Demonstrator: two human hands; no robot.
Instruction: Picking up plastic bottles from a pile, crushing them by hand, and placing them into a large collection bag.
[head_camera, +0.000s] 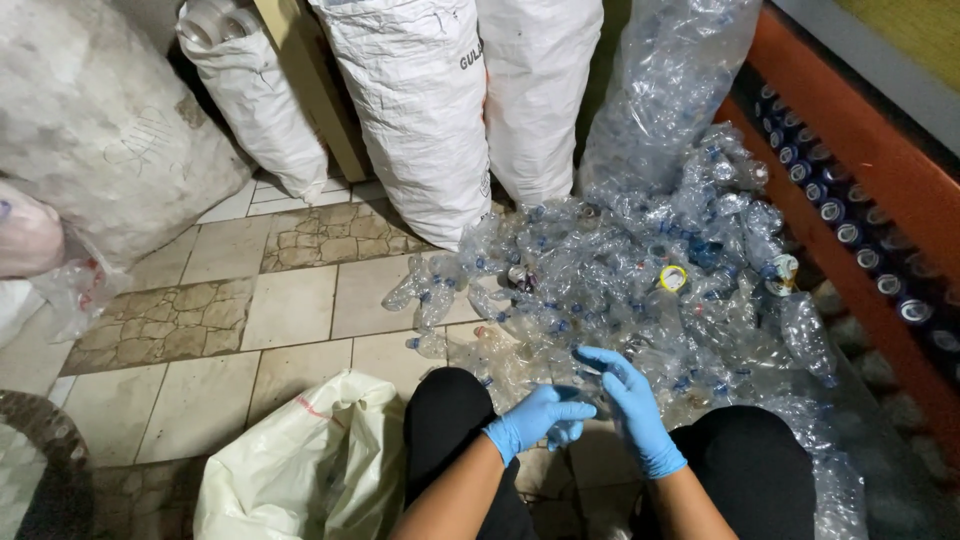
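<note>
Left hand (535, 420) fingers curl closed around a clear crushed bottle (568, 432); right hand (630, 405), fingers half open, touches it from 2 o'clock, bottle axis unclear.

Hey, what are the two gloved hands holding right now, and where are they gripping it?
The left hand and right hand meet over a clear plastic bottle; which part they grip cannot be told.

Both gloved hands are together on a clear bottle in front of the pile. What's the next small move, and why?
Probably twist the cap off: the left hand closes around a clear bottle while the right hand rests at its top. The open pale sack beside the left knee looks ready to take it.
</note>
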